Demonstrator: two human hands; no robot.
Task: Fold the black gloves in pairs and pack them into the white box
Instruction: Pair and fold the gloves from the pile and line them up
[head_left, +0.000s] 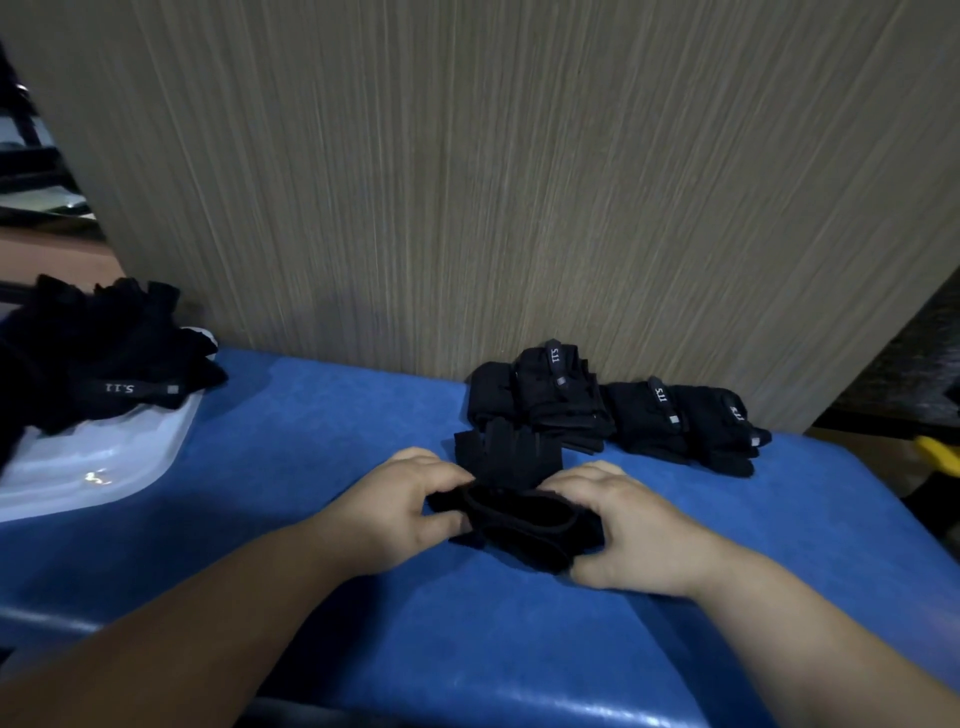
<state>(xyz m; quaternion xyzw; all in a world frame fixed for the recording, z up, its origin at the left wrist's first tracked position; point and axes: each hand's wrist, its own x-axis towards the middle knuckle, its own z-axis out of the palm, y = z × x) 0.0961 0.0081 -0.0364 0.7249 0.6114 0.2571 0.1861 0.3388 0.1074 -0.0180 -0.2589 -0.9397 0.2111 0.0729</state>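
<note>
Grips limp, probably light black gloves (519, 517) at nine o'clock with left hand (400, 512), three o'clock with right hand (636, 532).

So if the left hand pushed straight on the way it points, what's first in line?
The left hand grips the black fabric glove, so that comes first. Beyond it, probably the folded black gloves by the wood-grain panel; depth is unclear.
</note>
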